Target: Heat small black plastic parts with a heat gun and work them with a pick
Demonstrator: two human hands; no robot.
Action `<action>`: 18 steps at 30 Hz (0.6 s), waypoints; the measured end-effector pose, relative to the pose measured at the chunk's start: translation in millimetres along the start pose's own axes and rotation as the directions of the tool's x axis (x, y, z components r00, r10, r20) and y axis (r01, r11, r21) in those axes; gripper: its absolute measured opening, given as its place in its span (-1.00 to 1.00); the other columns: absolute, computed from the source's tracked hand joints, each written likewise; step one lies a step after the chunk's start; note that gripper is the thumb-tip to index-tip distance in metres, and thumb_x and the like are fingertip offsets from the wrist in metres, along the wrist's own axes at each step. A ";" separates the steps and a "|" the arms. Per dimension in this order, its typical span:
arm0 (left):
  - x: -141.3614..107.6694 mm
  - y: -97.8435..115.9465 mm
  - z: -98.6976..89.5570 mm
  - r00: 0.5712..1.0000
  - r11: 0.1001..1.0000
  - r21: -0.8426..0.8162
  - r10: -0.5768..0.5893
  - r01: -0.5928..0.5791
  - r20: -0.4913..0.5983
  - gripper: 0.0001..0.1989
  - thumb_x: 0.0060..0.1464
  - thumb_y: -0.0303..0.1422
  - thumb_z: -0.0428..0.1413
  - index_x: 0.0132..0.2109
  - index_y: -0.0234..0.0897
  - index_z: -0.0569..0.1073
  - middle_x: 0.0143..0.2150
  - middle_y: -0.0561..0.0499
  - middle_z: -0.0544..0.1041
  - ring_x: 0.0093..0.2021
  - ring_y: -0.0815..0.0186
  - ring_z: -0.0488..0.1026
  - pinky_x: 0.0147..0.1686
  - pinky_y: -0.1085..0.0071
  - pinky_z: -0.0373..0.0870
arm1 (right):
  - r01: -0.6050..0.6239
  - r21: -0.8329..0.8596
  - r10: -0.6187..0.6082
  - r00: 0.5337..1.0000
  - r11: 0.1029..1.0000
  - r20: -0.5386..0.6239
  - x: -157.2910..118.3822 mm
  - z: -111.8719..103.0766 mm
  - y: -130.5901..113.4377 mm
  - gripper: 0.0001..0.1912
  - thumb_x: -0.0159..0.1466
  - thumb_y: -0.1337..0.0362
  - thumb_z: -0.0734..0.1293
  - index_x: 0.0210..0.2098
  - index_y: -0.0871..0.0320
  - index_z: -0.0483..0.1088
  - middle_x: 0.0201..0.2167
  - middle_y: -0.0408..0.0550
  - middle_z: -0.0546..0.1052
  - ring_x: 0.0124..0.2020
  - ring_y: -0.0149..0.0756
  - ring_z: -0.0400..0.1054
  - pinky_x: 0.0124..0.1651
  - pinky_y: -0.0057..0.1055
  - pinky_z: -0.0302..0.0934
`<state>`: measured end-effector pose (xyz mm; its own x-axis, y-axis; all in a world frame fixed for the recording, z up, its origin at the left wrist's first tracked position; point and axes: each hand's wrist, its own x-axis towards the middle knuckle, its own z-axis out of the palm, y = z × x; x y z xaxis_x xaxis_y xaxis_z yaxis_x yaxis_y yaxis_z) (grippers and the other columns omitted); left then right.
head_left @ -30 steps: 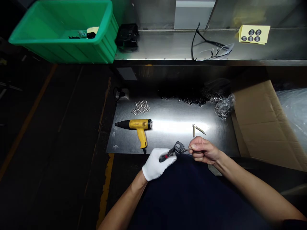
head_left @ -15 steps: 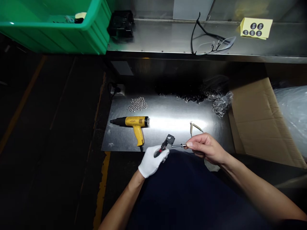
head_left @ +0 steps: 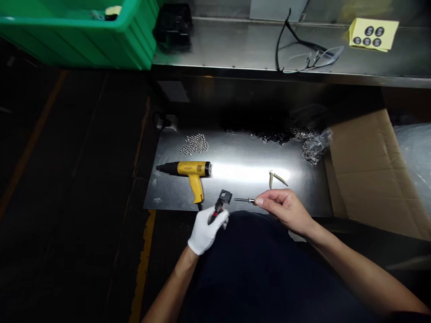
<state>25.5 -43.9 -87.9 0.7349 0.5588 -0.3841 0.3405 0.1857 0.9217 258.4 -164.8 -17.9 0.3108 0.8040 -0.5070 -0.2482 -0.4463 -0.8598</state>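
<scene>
My left hand (head_left: 206, 231), in a white glove, is closed around a dark hand tool with red on its handle; the tool's square black head (head_left: 225, 196) has a round hole and points up and away from me. My bare right hand (head_left: 286, 208) pinches a thin metal rod (head_left: 243, 199) between thumb and fingers. A collar shows on the rod near the fingertips. Its free end points left at the tool's head, with a small gap between them. Beyond my right hand, small pale-handled pliers (head_left: 274, 178) lie spread on the metal table (head_left: 235, 152).
A yellow heat gun (head_left: 191, 169) lies left on the table, near a patch of small metal parts (head_left: 195, 143). Bagged metal pieces (head_left: 313, 148) sit at the back right, beside a cardboard box (head_left: 373, 170). The shelf above bears a green bin (head_left: 134, 45), glasses (head_left: 305, 60) and yellow stickers (head_left: 373, 35).
My left hand has moved left with the tool, and my right hand slightly left with the rod. The rod's tip, before close below the tool's head, is now beside it. The view has shifted a little.
</scene>
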 end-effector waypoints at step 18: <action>-0.9 5.0 -3.8 1.000 0.994 0.105 0.023 -0.022 -0.010 -0.65 0.36 -0.16 0.09 -0.35 -0.29 0.48 -0.42 0.03 0.49 -0.37 0.32 0.43 -0.22 0.39 0.36 | 0.090 0.296 -0.058 0.991 0.951 -0.117 29.7 4.2 49.4 -0.64 0.30 -0.01 0.47 -0.33 0.19 0.48 -0.68 -0.43 0.12 -0.70 -0.56 -0.15 -0.62 -0.49 -0.24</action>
<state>24.3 -40.4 -82.8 0.7369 0.5706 -0.3626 0.3845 0.0875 0.9190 251.5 -161.3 -75.2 0.4295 0.7772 -0.4599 -0.4793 -0.2355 -0.8455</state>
